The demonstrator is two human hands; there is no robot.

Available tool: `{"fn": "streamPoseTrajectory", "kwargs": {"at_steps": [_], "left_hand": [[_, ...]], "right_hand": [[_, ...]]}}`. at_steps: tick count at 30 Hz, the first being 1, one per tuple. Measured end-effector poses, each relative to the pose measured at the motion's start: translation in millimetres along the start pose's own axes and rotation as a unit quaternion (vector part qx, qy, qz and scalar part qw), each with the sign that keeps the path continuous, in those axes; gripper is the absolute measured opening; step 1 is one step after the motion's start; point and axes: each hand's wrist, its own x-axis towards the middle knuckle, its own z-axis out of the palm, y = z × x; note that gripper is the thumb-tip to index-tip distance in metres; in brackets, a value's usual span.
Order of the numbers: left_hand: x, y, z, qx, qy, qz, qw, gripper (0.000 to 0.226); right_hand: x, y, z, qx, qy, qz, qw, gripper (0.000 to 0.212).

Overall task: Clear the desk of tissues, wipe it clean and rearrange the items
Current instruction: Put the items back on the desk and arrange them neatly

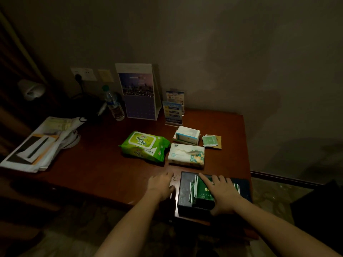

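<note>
A dark tray (185, 193) holding green packets (203, 191) and thin sachets sits at the front right of the red-brown desk (104, 167). My right hand (221, 191) lies flat on the packets with fingers spread. My left hand (162, 184) rests on the desk against the tray's left side, fingers loosely bent. Behind the tray lie a soft tissue pack (186, 154) and a green wet-wipe pack (145, 146).
A small white box (187, 135) and green sachets (211, 141) lie further back. A desk calendar (139, 93), card stands (173, 110) and a water bottle (114, 102) line the wall. Papers with a pen (37, 145) cover the left end.
</note>
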Motion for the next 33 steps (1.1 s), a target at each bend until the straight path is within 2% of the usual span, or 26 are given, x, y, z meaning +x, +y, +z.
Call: {"fn": "streamPoseTrajectory", "kwargs": {"at_steps": [10, 20, 23, 28, 33], "left_hand": [[5, 9, 2, -0.002, 0.005, -0.010, 1.000, 0.044], [5, 2, 1, -0.013, 0.008, -0.029, 0.999, 0.045], [5, 5, 2, -0.017, 0.008, -0.022, 1.000, 0.045], [7, 8, 1, -0.011, 0.012, -0.015, 1.000, 0.045], [10, 8, 3, -0.001, 0.007, -0.018, 1.000, 0.044]], "right_hand": [[6, 8, -5, 0.028, 0.003, -0.040, 0.999, 0.109], [4, 26, -1, 0.018, -0.002, -0.044, 0.999, 0.109], [8, 23, -1, 0.020, -0.004, -0.050, 0.999, 0.117], [11, 19, 1, 0.052, -0.060, -0.033, 0.996, 0.143], [17, 19, -1, 0.039, -0.080, -0.031, 0.996, 0.144]]}}
